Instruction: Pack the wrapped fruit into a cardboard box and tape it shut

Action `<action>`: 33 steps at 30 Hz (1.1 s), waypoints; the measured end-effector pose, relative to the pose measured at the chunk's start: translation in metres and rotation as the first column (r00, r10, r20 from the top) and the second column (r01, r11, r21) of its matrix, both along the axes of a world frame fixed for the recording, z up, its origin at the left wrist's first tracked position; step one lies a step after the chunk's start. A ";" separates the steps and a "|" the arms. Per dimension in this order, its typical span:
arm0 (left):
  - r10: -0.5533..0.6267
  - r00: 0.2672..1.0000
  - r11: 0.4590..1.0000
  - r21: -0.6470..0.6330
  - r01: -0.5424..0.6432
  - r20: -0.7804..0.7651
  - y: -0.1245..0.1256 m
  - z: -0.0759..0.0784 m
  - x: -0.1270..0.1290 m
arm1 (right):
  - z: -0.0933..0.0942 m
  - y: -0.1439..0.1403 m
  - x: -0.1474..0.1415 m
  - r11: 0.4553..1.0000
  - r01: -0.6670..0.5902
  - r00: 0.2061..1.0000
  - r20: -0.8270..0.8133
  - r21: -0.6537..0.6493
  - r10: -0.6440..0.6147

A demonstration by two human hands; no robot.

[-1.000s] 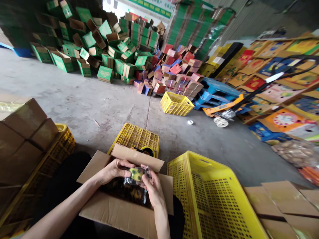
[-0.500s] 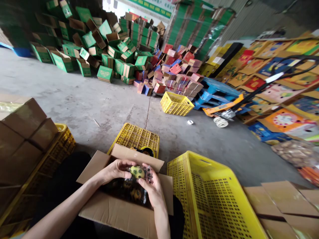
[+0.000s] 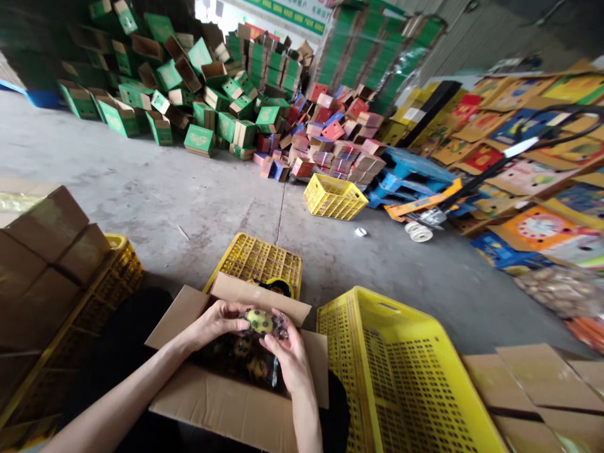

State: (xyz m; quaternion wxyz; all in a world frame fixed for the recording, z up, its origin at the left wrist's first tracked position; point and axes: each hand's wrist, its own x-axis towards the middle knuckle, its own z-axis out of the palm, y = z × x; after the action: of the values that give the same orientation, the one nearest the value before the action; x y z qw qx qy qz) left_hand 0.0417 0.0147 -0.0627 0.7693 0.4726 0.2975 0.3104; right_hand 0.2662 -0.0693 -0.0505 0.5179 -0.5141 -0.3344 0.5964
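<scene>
Between my two hands, just above an open cardboard box [image 3: 221,402], is a yellow-green fruit [image 3: 259,321] in a clear plastic wrapper with dark spots. My left hand [image 3: 221,321] pinches the wrapper's left side between thumb and fingers. At the right end, my right hand [image 3: 290,349] grips it with the thumb in front and the fingers behind. Beneath them, inside the box, lie several wrapped yellowish pieces [image 3: 257,365], partly hidden in shadow. The box's flaps stand folded outward.
A yellow crate [image 3: 349,365] stands right of the box; another, upturned crate [image 3: 264,251] lies behind it. Stacked cartons [image 3: 42,251] rise at left, more cartons [image 3: 542,384] at right. Farther off are a yellow crate [image 3: 335,196], a pallet jack [image 3: 434,214] and heaped green boxes [image 3: 202,138].
The wrapped fruit has turned slightly and shows more stretched out between my hands. My fingers have shifted a little on the wrapper; the surroundings are unchanged.
</scene>
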 end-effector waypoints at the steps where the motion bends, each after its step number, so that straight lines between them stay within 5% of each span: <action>1: 0.014 1.000 1.000 0.003 -0.014 0.002 0.000 -0.001 0.000 | 0.000 0.000 0.000 1.000 0.007 1.000 -0.014 -0.013 -0.007; 16: -0.093 0.995 0.985 0.152 0.088 0.028 0.003 0.011 0.002 | 0.000 0.001 -0.002 0.997 0.079 0.997 -0.015 -0.001 -0.079; 26: -0.004 0.999 0.988 0.152 0.009 -0.034 0.005 -0.005 0.004 | 0.013 0.003 -0.001 0.998 0.059 0.997 -0.057 0.035 -0.057; 33: -0.131 0.988 0.988 0.092 0.123 0.086 0.001 0.005 0.004 | 0.004 0.003 0.003 0.990 0.128 0.991 -0.052 0.056 -0.126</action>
State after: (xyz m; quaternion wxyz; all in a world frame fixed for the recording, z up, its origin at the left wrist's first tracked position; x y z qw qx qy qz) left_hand 0.0461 0.0155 -0.0574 0.7793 0.5086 0.2173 0.2947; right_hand 0.2688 -0.0666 -0.0465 0.5776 -0.5044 -0.3059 0.5643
